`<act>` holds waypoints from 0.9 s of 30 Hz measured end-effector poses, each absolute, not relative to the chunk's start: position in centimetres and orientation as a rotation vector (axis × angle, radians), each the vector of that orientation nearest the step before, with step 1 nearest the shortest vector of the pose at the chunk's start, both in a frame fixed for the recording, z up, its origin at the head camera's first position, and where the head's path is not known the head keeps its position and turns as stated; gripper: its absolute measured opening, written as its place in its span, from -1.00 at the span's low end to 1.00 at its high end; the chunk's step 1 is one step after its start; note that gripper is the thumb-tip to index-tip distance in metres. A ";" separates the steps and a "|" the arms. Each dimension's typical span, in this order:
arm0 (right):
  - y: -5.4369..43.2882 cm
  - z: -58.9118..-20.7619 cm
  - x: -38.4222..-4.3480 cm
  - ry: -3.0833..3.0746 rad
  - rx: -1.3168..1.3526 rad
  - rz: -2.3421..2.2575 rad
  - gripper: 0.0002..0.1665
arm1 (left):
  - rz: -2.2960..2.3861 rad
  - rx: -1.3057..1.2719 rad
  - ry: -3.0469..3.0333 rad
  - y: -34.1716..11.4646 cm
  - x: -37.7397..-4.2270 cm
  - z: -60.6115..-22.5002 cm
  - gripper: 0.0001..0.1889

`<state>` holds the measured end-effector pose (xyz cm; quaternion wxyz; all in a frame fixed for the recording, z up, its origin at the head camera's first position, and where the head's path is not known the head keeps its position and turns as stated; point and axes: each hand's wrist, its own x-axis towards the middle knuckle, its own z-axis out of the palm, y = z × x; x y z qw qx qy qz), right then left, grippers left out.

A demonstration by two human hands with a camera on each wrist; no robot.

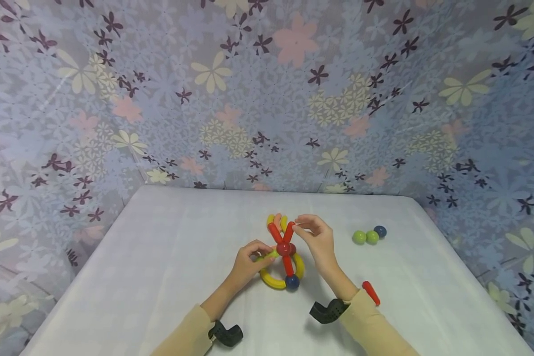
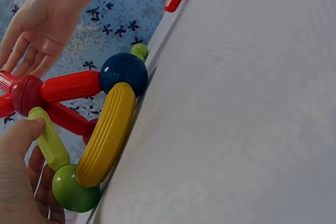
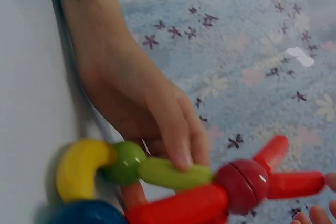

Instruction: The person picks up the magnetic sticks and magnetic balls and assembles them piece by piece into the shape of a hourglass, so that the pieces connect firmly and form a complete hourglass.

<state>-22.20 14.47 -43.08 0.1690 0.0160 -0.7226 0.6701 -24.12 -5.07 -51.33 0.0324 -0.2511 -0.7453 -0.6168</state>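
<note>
A toy structure of colored rods and balls stands on the table in the head view. It has curved yellow rods (image 1: 273, 283) at its base, a dark blue ball (image 1: 292, 282) in front and a dark red ball (image 1: 283, 248) at the top. My left hand (image 1: 245, 262) pinches a light green rod (image 2: 51, 140) between the dark red ball and a green ball (image 2: 75, 188). At the top, two red rods (image 3: 296, 184) spread in a V from the dark red ball. My right hand (image 1: 317, 240) holds the tip of the right one with its fingertips.
Two green balls (image 1: 359, 237) and a dark blue ball (image 1: 380, 231) lie at the table's right rear. A loose red rod (image 1: 371, 293) lies near my right forearm. Behind the white table (image 1: 182, 222) hangs a flowered cloth (image 1: 249, 99).
</note>
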 end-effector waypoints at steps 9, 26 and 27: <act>17.8 -42.6 -23.3 -1.995 -0.060 1.824 -0.76 | -1.936 -0.740 -2.294 -5.2 -24.1 -51.5 -0.84; 27.2 -46.9 -24.3 -2.064 -0.408 1.378 -0.73 | -1.913 -0.772 -2.315 -5.1 -22.3 -48.2 -0.84; 27.4 -47.2 -24.3 -2.067 -0.412 1.373 -0.72 | -1.917 -0.766 -2.323 -5.1 -22.3 -48.3 -0.84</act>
